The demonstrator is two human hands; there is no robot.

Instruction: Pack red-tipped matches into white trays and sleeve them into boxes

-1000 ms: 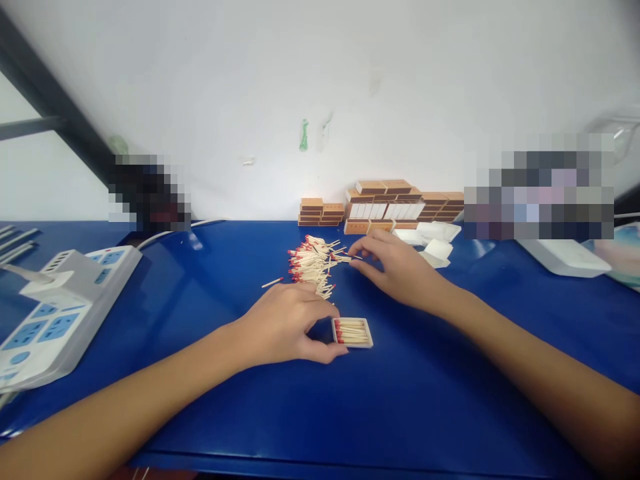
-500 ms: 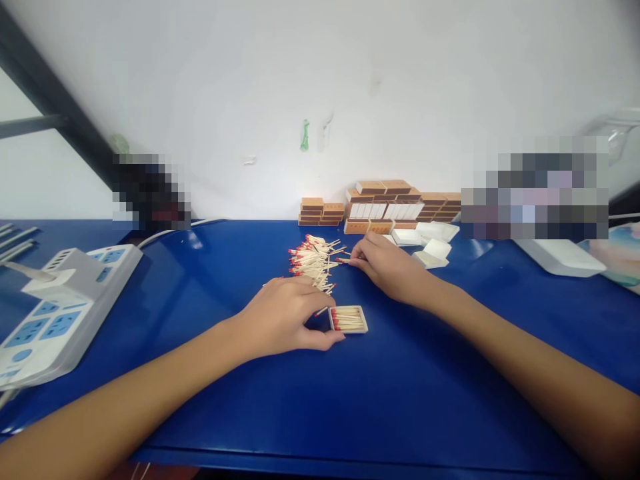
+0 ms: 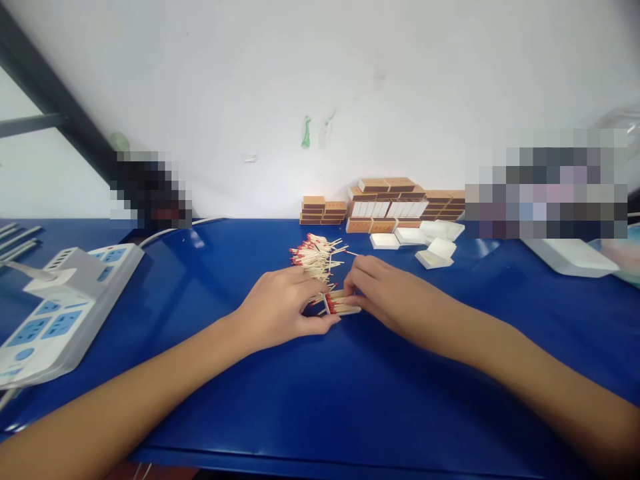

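Note:
A small white matchbox tray (image 3: 346, 313) holds a layer of red-tipped matches (image 3: 336, 305). My left hand (image 3: 283, 303) grips the tray's left end, thumb at the near corner and fingers at the far side. Over the tray's right part is my right hand (image 3: 385, 287), its thumb and fingers pinched on matches at the tray; the fingers partly hide them. Just beyond my left hand lies a loose pile of matches (image 3: 314, 257), its near side partly covered by that hand.
Stacked brown matchboxes (image 3: 387, 185) stand along the wall. Several white trays (image 3: 435, 254) lie in front of them. At the left is a power strip (image 3: 75, 313) with a plug and cable. A white box (image 3: 567, 260) sits at the right on the blue table (image 3: 320, 400).
My right hand has moved from the pile's right edge toward me, bringing matches to the tray. The tray has shifted slightly away from me, tilting a little, with my left hand still at it.

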